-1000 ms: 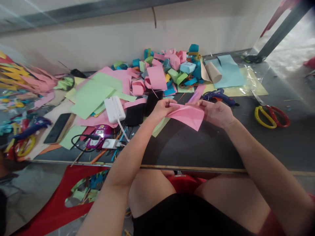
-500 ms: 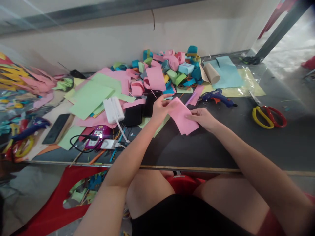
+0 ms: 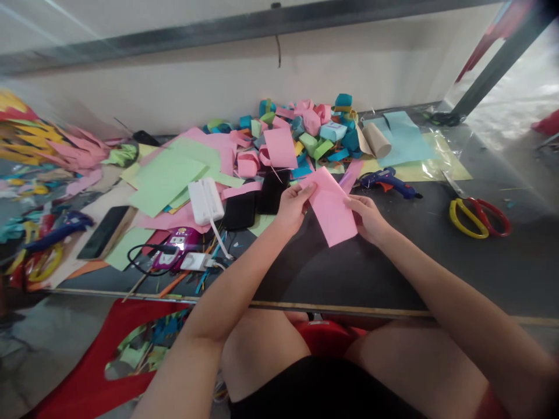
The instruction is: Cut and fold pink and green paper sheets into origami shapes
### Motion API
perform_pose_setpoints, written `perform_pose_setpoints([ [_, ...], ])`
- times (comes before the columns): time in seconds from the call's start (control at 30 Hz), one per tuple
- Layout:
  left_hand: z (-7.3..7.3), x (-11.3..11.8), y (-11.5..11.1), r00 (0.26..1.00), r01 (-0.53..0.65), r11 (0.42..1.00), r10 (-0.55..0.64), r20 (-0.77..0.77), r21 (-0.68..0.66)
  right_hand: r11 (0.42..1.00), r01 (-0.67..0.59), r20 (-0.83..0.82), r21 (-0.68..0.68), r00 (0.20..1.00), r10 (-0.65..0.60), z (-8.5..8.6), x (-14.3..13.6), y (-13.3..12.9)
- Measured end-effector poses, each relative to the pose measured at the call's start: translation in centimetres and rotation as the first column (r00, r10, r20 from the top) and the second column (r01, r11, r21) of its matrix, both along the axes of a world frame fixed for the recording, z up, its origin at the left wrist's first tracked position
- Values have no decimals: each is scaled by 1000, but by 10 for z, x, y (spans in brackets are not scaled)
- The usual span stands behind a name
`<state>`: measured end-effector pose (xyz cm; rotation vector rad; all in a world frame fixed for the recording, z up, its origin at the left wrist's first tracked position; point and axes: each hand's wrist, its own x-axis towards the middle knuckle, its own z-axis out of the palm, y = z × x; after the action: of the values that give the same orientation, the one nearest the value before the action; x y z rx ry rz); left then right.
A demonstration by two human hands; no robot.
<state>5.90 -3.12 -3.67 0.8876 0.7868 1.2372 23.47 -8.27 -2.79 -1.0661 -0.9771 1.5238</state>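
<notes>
A pink sheet of paper (image 3: 332, 210), shaped as a narrow rectangle, is held tilted above the dark table (image 3: 393, 262). My left hand (image 3: 296, 205) pinches its left edge, thumb on top. On the opposite edge, my right hand (image 3: 367, 215) grips it with the thumb in front and the other fingers behind, partly hidden. Beyond the paper lies a heap of folded paper pieces (image 3: 311, 123) in pink, blue and green. A blue glue gun (image 3: 391, 181) rests to the right of the hands, and scissors (image 3: 478, 216) with yellow and red handles lie farther right.
Green paper sheets (image 3: 170, 174), a white power adapter (image 3: 205, 201), a purple power strip (image 3: 177, 247) and a phone (image 3: 105, 233) crowd the left side. A cardboard tube (image 3: 376, 139) sits at the back. Below the table's front edge hangs a red chair (image 3: 96, 361).
The pink paper's offset layers now line up as one neat rectangle. My left fingers have closed in on its edge, and my right hand has shifted slightly right. The view has tilted up a little.
</notes>
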Motion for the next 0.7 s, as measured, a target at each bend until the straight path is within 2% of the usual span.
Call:
perform_pose_setpoints([
  [0.13, 5, 4, -13, 989, 18, 994, -2, -147, 108, 998, -33, 26, 46, 999, 32, 1, 1, -1],
  [0.3, 3, 4, -17, 958, 51, 967, 24, -286, 251, 984, 127, 82, 121, 987, -137, -7, -7, -2],
  [0.37, -1, 5, -15, 960, 36, 968, 36, -277, 250, 970, 182, 94, 159, 976, -198, -10, -9, -3],
  [0.53, -6, 10, -12, 986, -34, 993, 52, -157, 116, 939, 239, 182, 246, 940, -287, -12, -8, -7],
  [0.7, 0, 11, -17, 979, -112, 979, 137, -149, 168, 929, 205, 272, 308, 917, -293, -6, -8, -10],
])
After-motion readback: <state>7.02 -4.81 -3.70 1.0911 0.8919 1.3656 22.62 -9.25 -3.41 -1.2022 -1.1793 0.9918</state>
